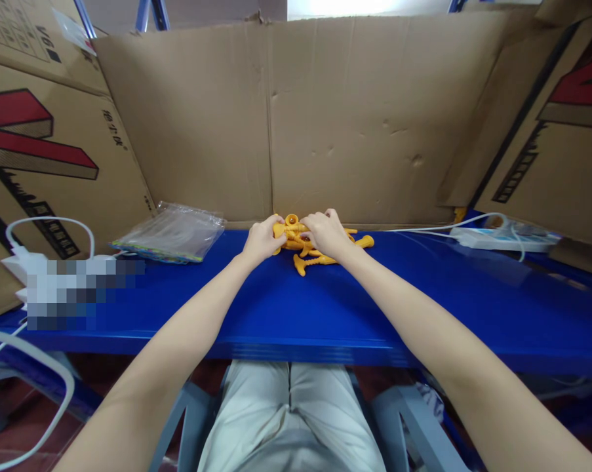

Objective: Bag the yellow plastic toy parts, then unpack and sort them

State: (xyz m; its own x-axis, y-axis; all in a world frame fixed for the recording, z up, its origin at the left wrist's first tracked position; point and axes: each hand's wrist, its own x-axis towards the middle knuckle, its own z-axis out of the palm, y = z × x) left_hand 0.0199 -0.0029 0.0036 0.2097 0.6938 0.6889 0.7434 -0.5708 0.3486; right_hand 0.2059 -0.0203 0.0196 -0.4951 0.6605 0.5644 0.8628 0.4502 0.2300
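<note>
A small heap of orange-yellow plastic pieces [316, 259] lies on the blue tabletop near the cardboard wall. Some are long and thin with ridged or twisted shafts; one has a round cup-like end [292, 220], and one ends in a flared tip [365, 242]. At the heap's left side, my left hand [262, 240] is closed with thumb and fingers on a yellow plastic piece. My right hand [326, 233] reaches over the heap from the right, fingers closed on yellow plastic too. Its fingers and the overlapping pieces partly hide what each hand grips.
Clear plastic bags [170, 233] lie left of the hands. A white charger with cables [30, 265] sits at the far left, beside a blurred patch. A white power strip [505, 240] is at the right. Cardboard [355, 118] walls in the blue table [296, 314].
</note>
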